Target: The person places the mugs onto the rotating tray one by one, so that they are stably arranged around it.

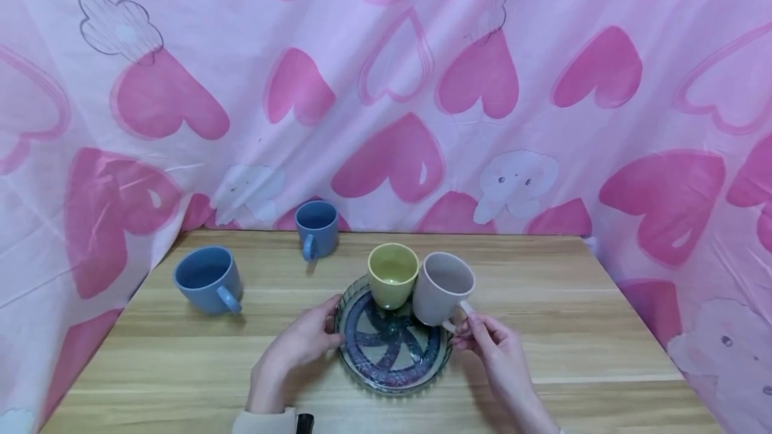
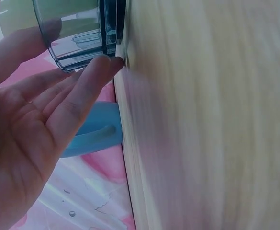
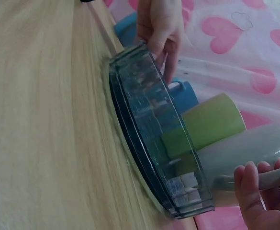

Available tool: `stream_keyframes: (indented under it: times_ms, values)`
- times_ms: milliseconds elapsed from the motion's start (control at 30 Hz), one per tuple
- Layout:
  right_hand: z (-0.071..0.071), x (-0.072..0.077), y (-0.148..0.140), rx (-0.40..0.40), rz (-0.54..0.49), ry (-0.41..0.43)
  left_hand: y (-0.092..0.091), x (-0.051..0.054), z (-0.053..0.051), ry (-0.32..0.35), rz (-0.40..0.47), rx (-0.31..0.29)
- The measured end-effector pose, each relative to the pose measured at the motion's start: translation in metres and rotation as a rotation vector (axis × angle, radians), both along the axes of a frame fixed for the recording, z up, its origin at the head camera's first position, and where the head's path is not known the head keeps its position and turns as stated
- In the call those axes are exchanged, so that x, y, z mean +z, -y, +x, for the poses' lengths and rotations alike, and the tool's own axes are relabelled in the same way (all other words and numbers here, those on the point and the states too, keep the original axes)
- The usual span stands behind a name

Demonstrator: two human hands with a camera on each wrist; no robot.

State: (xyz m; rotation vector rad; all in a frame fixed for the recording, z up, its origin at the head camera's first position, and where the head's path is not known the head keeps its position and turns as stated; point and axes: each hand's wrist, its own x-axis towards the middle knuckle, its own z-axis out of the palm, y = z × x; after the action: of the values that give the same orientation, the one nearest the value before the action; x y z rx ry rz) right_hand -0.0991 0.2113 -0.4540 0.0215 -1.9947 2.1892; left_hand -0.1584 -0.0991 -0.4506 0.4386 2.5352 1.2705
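Observation:
A round clear glass dish [image 1: 392, 380] with a dark swirled pattern stands on the table. My left hand [image 1: 305, 337] touches the outside of its left wall with extended fingers, as the left wrist view [image 2: 39, 110] also shows. At the dish's far side stands a yellow-green cup [image 1: 392, 280]. Beside it on the right is a pale grey-pink mug [image 1: 443, 290], slightly tilted, its lower part behind the glass wall in the right wrist view. My right hand [image 1: 497, 350] pinches that mug's handle. Whether the mug's base rests on the dish is unclear.
A wide blue mug [image 1: 208, 280] stands on the wooden table [image 1: 181, 367] at the left. Another blue mug [image 1: 317, 228] is near the back edge. A pink heart-patterned cloth [image 1: 386, 92] hangs behind and along both sides.

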Motion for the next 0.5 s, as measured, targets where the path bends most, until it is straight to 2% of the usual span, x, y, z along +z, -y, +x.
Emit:
stream_keyframes:
  times_ms: [200,367,500]
  values:
    - [0.0023,-0.0029,0.007,0.018,0.035,0.046,-0.0018,-0.0005,0.0006,-0.025,-0.016,0.018]
    - [0.0039,-0.0061,0.004,0.011,0.146,0.08,-0.0034,-0.0004,0.0009,-0.02,-0.021,0.003]
    - [0.0025,-0.0081,-0.0006,0.015,0.211,0.084,-0.0021,-0.0005,0.0016,-0.028,-0.039,0.017]
